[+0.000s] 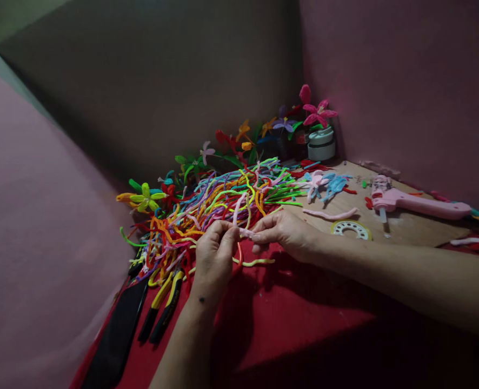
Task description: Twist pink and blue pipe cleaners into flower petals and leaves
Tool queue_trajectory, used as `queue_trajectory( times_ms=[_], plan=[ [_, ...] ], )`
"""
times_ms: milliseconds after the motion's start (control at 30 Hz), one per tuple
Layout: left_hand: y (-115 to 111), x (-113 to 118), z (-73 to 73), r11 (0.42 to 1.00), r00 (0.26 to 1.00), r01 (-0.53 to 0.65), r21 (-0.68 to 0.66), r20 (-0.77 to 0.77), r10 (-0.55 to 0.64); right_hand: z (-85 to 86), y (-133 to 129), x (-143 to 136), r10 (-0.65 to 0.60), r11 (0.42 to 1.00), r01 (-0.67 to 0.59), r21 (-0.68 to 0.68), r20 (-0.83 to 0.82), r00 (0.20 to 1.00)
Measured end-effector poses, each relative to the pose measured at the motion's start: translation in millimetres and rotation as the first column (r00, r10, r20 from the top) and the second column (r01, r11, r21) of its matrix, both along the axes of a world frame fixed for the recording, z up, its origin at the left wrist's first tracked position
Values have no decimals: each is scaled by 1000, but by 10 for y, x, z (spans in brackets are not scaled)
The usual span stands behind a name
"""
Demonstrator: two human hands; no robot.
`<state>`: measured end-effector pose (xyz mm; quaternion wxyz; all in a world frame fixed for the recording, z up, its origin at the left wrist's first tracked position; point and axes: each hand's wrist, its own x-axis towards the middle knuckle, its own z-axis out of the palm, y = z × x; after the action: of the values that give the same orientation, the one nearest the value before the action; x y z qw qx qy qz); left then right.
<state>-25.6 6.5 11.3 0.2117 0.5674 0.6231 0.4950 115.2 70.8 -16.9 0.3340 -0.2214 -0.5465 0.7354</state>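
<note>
Between my two hands is a pale pink pipe cleaner point(245, 233), with one length sticking up above the fingers. My left hand point(217, 251) pinches it between thumb and forefinger. From the right side, my right hand point(278, 229) grips its other end with closed fingertips. Both hands hover just in front of a big heap of many-coloured pipe cleaners point(207, 200). A pale yellow pipe cleaner point(259, 262) lies on the red cloth point(272, 324) below them. On the board, another pink pipe cleaner point(331, 214) rests beyond my right wrist.
Yellow-and-black pliers point(166, 305) and a long black object point(115, 335) lie at the left. On the wooden board point(418, 232) are a pink glue gun point(421, 202), a tape roll point(351, 230) and pink and blue pipe-cleaner shapes point(334, 185). Pipe-cleaner flowers point(320, 112) line the back.
</note>
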Motion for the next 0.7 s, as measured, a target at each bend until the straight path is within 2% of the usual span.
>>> queue_trajectory(
  times_ms=[67,167,233,467,533,567,600,633,700],
  plan=[
    [8,4,-8,999,986,43,-15,159,-40,3,-18,-9,-36,998,37,48,-23,999],
    [31,0,-18,991,906,118,-58,415,-83,6,-48,-19,-71,993,77,95,-63,996],
    [45,-12,-23,988,869,133,-84,489,-75,0,-59,-21,-76,991,83,106,-71,995],
    [33,-102,-26,988,929,149,-31,347,-130,44,-42,34,-6,979,17,206,-52,999],
    [15,-130,1,991,954,130,-26,275,-118,87,-22,65,-53,953,62,297,-38,998],
    [4,-140,19,992,966,121,-29,235,-111,107,-12,79,-112,918,123,378,-50,992],
    [-7,-146,37,992,974,118,-38,197,-108,123,-1,90,-188,854,202,479,-78,979],
    [-18,-148,53,991,979,126,-53,165,-116,133,9,97,-263,755,279,593,-116,958],
    [-37,-140,75,982,981,164,-94,118,-153,133,26,97,-358,477,360,802,-197,913]
  ],
)
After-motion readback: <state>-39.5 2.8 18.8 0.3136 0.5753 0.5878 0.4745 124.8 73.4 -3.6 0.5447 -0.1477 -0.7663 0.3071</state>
